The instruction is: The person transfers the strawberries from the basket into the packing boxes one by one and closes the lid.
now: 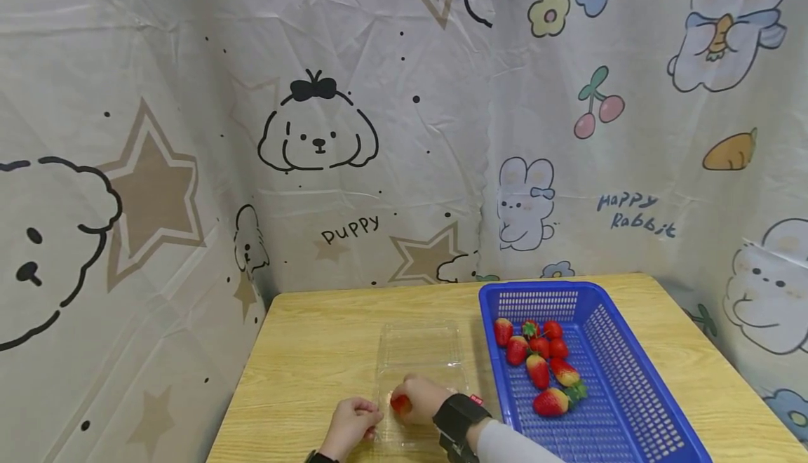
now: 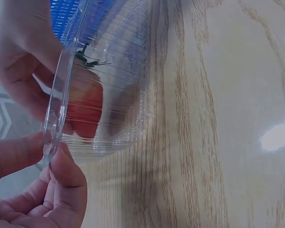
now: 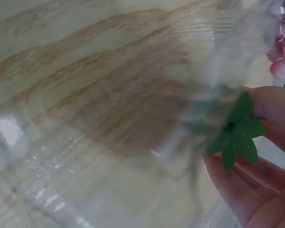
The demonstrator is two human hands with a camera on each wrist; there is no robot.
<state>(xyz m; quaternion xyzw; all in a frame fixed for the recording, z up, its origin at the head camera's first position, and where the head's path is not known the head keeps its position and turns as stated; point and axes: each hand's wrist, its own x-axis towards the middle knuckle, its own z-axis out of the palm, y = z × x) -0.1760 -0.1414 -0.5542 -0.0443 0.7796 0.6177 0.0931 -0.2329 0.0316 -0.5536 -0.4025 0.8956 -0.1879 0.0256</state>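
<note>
A clear plastic clamshell box point(image 1: 418, 342) lies unfolded on the table, its lid half toward the back. My left hand point(image 1: 349, 426) pinches the rim at the box's left side between thumb and fingers, as the left wrist view shows close up. Inside the near half, my right hand point(image 1: 426, 398) holds a red strawberry point(image 1: 400, 404) by its sides. Through the clear wall in the left wrist view, the strawberry point(image 2: 88, 111) appears close to the left side. Its green leaf cap point(image 3: 237, 133) faces the right wrist camera, between the right thumb and fingers.
A blue plastic basket point(image 1: 536, 285) stands right of the box, with several strawberries point(image 1: 538, 372) and small round red fruits point(image 1: 552, 330) toward its left side. The wood-grain table point(image 1: 315, 351) backs onto a printed cloth point(image 1: 379, 168).
</note>
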